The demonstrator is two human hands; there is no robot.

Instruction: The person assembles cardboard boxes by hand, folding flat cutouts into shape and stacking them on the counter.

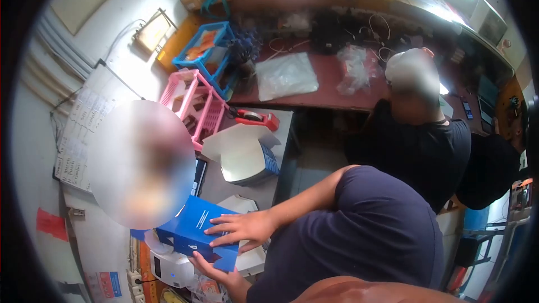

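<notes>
A blue cardboard box (pixel 193 225) with small white print is tilted in front of me, its end flap (pixel 226 260) sticking out. My right hand (pixel 242 228) lies on its upper face with the fingers spread. From below, my left hand (pixel 218 272) holds the box near the flap end, its fingers partly hidden. Just beyond the box, a white sheet of card (pixel 247 205) shows on the grey table (pixel 283 134). Farther back on that table stands an open box (pixel 241 160), white inside and blue outside.
A pink basket (pixel 210 115), blue tray rack (pixel 205 45) and red tape dispenser (pixel 258 118) stand at the back. A white device (pixel 171 269) is below the box. A person in black (pixel 407 148) sits at right by a dark red table (pixel 331 92). A large blurred patch hides the left.
</notes>
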